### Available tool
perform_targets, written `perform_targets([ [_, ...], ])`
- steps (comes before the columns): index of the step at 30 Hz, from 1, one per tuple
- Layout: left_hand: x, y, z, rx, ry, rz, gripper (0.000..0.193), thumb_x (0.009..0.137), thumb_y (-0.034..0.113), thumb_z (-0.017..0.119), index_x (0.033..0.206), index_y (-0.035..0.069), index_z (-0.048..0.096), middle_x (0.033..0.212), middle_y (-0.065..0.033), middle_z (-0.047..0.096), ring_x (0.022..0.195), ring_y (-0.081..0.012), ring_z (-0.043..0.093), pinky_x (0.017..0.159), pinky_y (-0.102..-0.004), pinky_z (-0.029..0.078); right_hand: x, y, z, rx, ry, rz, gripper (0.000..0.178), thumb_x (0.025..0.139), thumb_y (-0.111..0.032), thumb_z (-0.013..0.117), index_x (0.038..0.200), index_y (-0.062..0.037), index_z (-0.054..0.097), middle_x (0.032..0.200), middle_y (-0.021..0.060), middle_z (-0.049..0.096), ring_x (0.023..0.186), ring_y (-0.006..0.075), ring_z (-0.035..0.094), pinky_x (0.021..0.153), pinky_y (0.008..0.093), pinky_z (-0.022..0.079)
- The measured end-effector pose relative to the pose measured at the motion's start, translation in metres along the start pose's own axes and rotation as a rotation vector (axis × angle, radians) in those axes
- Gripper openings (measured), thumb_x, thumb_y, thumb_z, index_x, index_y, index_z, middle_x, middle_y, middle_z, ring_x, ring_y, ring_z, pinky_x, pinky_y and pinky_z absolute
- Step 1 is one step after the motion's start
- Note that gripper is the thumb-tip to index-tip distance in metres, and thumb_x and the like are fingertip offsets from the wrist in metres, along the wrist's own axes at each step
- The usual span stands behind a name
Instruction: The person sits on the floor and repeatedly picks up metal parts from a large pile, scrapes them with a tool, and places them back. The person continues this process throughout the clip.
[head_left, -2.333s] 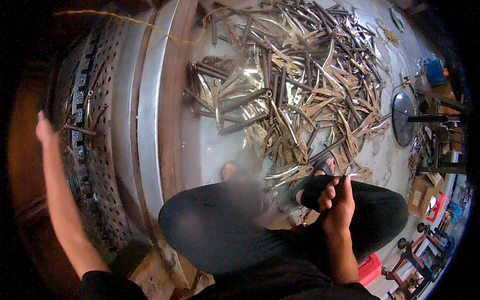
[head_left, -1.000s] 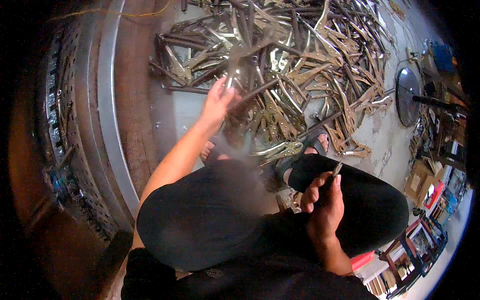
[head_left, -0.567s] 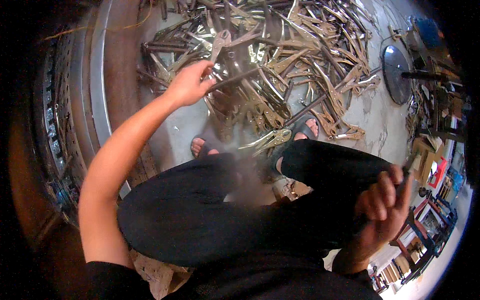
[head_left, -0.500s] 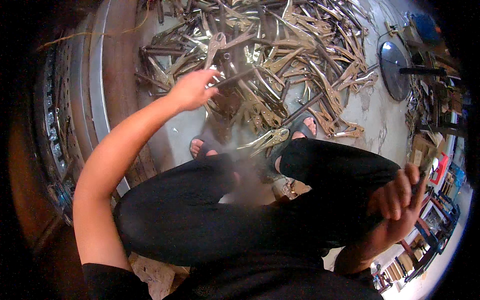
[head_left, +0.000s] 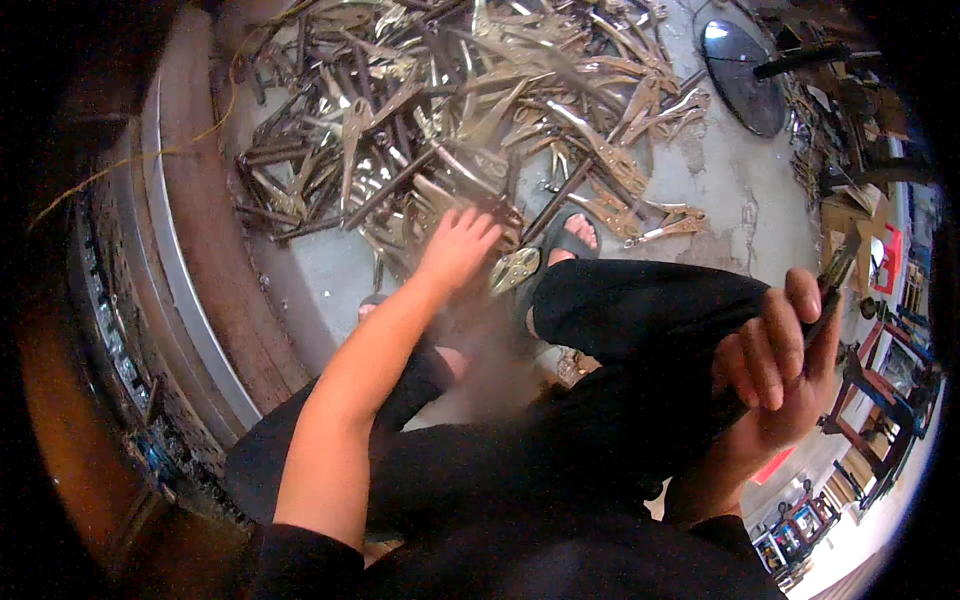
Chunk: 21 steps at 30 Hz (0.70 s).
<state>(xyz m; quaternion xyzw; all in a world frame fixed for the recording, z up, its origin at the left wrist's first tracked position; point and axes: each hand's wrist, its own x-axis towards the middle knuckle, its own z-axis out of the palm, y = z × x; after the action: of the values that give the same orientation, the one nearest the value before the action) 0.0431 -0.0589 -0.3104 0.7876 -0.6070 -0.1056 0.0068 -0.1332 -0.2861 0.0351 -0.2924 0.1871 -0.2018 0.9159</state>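
Observation:
A large heap of silvery locking pliers and long plier parts (head_left: 625, 165) covers the floor in front of me. My left hand (head_left: 462, 248) reaches down to the near edge of the heap, fingers stretched out and slightly apart, with nothing visible in them. Just right of it, beside my sandalled foot, lies one pair of locking pliers (head_left: 516, 270). Over my right thigh, my right hand (head_left: 775, 358) is closed round a slim metal tool (head_left: 838, 272), whose shiny end sticks up past the fingers. The grip hides its lower part, so its exact kind is unclear.
A round dark base (head_left: 742, 78) with a post stands at the upper right. A metal-edged frame (head_left: 180, 270) runs along the left, with a thin yellow cord (head_left: 120, 172) across it. Cardboard boxes (head_left: 850, 215) and shelving stand at the far right.
My left hand has moved right and nearer to me, from the heap's left part to beside the single locking pliers. My right hand still grips the tool. The view has shifted somewhat.

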Motion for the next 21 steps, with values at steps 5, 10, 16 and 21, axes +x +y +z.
perform_targets([
  [5,0.000,-0.017,-0.010,-0.019,-0.027,-0.015,0.046,0.087,0.014,0.058,0.133,0.008,0.056,0.137,-0.0092,0.054,0.133,-0.0267,0.048,0.108,-0.0426,0.038,-0.005,0.001,0.008,0.115,0.087,-0.027,0.034,0.112,-0.042,0.028,0.102,-0.0122,0.040,0.066,0.0014,0.045,0.042,0.0130,0.042,0.038,0.0278,0.037],
  [10,0.007,-0.043,-0.020,-0.026,0.066,-0.028,0.045,0.086,0.014,0.057,0.129,0.005,0.057,0.135,-0.0121,0.056,0.132,-0.0288,0.049,0.109,-0.0402,0.039,-0.012,-0.003,0.006,0.134,0.139,-0.033,0.036,0.111,-0.045,0.028,0.099,-0.0131,0.038,0.066,0.0014,0.047,0.043,0.0146,0.046,0.038,0.0284,0.039],
  [16,0.010,-0.093,-0.042,0.011,0.460,-0.739,0.073,0.079,0.030,0.080,0.138,0.006,0.044,0.135,-0.0184,0.047,0.131,-0.0371,0.042,0.108,-0.0530,0.033,-0.013,-0.007,-0.004,0.088,0.214,-0.036,0.034,0.111,-0.045,0.029,0.099,-0.0146,0.038,0.061,0.0008,0.046,0.037,0.0139,0.042,0.034,0.0281,0.038],
  [21,-0.009,-0.156,-0.020,-0.574,0.262,-1.286,0.053,0.092,0.032,0.068,0.132,0.001,0.049,0.121,-0.0289,0.063,0.112,-0.0468,0.062,0.097,-0.0510,0.048,-0.015,-0.012,-0.005,0.049,0.220,-0.053,0.034,0.111,-0.045,0.029,0.099,-0.0144,0.038,0.060,0.0008,0.045,0.036,0.0132,0.041,0.033,0.0279,0.038],
])
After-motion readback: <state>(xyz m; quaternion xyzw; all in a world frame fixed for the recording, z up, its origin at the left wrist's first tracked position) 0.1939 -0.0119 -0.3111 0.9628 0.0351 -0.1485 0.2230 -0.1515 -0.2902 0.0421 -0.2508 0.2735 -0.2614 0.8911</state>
